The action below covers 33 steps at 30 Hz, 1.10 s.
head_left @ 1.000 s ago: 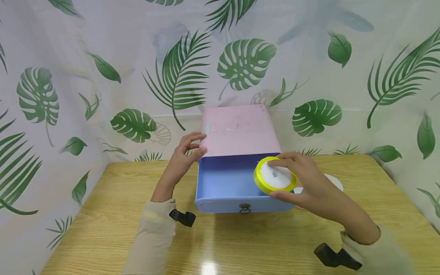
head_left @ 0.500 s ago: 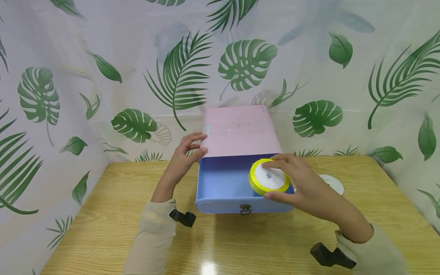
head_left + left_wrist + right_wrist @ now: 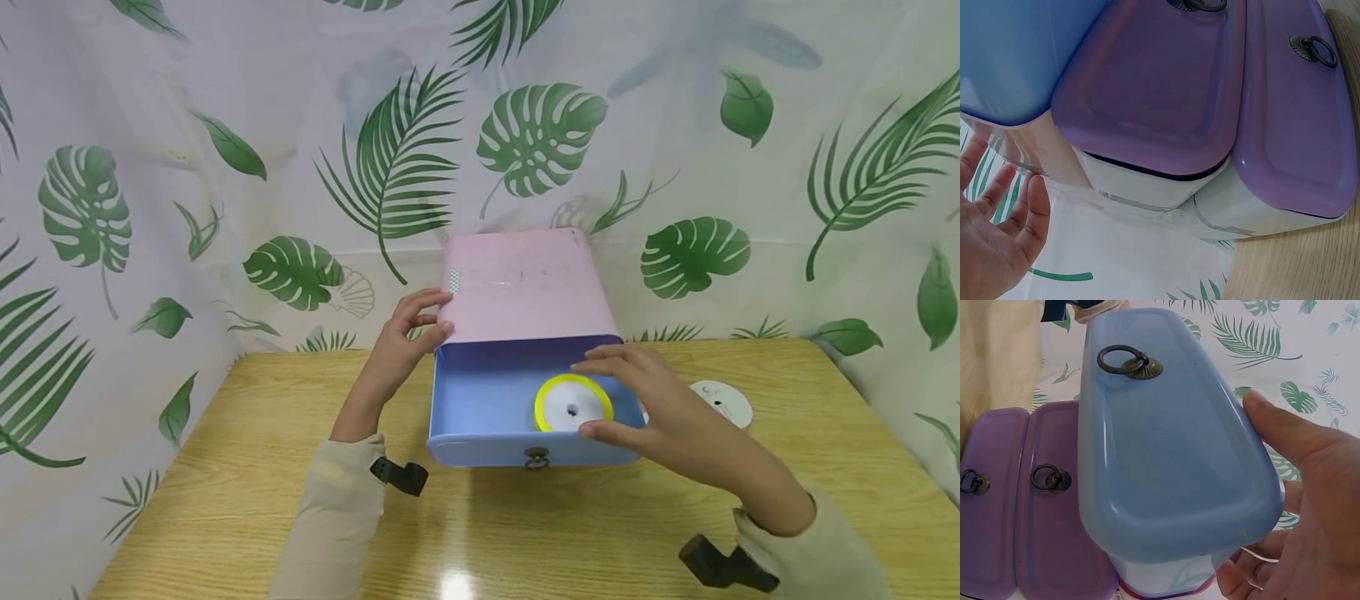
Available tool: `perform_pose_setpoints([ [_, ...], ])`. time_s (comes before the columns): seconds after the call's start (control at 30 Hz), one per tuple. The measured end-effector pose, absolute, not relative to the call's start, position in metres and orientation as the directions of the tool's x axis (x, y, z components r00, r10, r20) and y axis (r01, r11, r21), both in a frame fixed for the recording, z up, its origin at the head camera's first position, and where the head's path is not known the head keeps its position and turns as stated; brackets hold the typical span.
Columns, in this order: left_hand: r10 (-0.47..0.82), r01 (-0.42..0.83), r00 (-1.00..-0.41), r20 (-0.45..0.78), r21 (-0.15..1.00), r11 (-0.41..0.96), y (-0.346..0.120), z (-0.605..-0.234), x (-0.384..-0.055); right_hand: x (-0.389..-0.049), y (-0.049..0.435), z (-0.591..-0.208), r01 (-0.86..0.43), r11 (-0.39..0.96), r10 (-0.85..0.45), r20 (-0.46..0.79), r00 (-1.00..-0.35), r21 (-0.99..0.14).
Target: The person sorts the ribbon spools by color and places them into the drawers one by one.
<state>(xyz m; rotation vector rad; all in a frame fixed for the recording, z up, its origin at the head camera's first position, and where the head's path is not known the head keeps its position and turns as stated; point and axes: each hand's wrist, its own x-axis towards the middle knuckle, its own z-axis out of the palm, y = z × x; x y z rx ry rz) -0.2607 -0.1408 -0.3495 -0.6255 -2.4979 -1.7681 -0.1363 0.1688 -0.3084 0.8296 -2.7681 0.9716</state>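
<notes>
A yellow ribbon roll with a white spool face [image 3: 573, 406] lies in the blue drawer [image 3: 487, 400], near its front right. That drawer is pulled out of a pink-topped drawer cabinet [image 3: 525, 283]. Over the drawer's right side is my right hand [image 3: 648, 408], fingers spread and apart from the roll's middle; its thumb is near the front rim. In the right wrist view its thumb lies beside the drawer front [image 3: 1172, 437]. My left hand [image 3: 401, 342] rests its fingertips against the cabinet's left side, holding nothing.
A white spool [image 3: 722, 403] lies on the wooden table [image 3: 225, 500] right of the cabinet, partly hidden by the right hand. Below the blue drawer are two shut purple drawers [image 3: 1154, 81] with ring pulls. A leaf-print cloth [image 3: 675, 167] hangs behind.
My right hand has moved left over the drawer and let go of the ribbon roll, which now lies lower, inside. My left hand has stayed at the cabinet's side.
</notes>
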Motion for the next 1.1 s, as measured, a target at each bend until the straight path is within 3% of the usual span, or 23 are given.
perform_pose_setpoints([
  [0.2,0.310,0.333,-0.918,0.245,0.903,0.271,-0.140,-0.349,-0.262,-0.131,0.170,-0.306,-0.571,0.627,-0.464,0.334,-0.820,-0.531],
  [0.4,0.309,0.332,-0.918,0.247,0.907,0.261,-0.140,-0.348,-0.262,-0.128,0.170,-0.305,-0.669,0.594,-0.461,0.492,-0.738,-0.447],
  [0.77,0.305,0.324,-0.922,0.240,0.909,0.262,-0.138,-0.349,-0.262,-0.113,0.169,-0.308,-0.788,0.417,-0.444,0.655,-0.612,-0.454],
  [1.1,0.301,0.317,-0.924,0.234,0.910,0.267,-0.140,-0.350,-0.261,-0.098,0.165,-0.319,-0.757,0.367,-0.449,0.609,-0.654,-0.542],
])
